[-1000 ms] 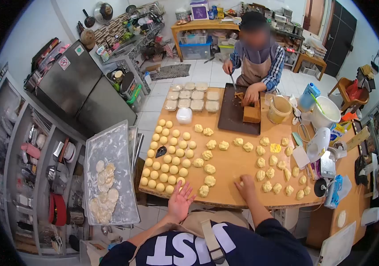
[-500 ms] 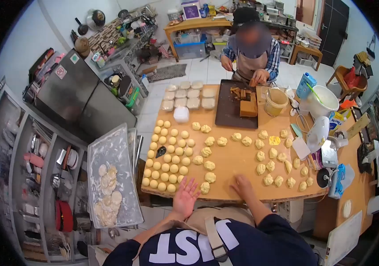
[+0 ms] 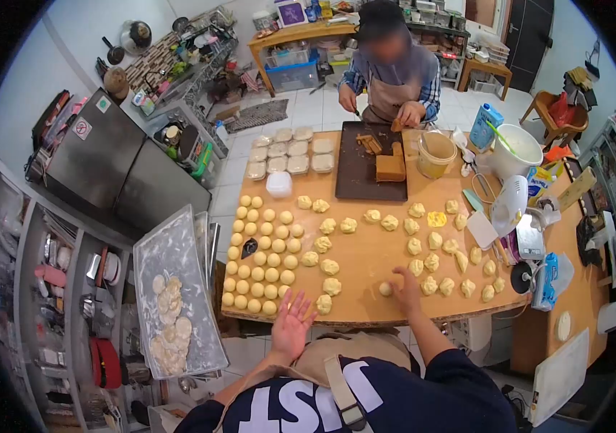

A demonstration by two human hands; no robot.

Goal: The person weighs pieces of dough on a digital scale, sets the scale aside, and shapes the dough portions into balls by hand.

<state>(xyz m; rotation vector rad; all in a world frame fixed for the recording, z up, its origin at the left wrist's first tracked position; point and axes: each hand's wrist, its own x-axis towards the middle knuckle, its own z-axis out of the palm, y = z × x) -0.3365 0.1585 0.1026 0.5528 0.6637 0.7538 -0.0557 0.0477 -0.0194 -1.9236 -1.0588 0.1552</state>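
Observation:
My left hand is turned palm up with its fingers spread at the front edge of the wooden table, holding nothing. It is near the rows of smooth round dough balls and a rough dough lump. My right hand has its fingers apart and is just right of a single rounded dough ball, which lies on the tabletop. Whether the fingers touch that ball I cannot tell. Rough dough lumps lie in loose groups to the right of this hand and up the table's middle.
Across the table a person holds a knife over a dark tray with a brown block. Lidded containers, a tub, a white bucket and a hand mixer stand around. A floured tray is at left.
My right hand, earlier curled down over the table, has lifted and opened rightward, and a round dough ball now shows beside it. My left hand stays palm up.

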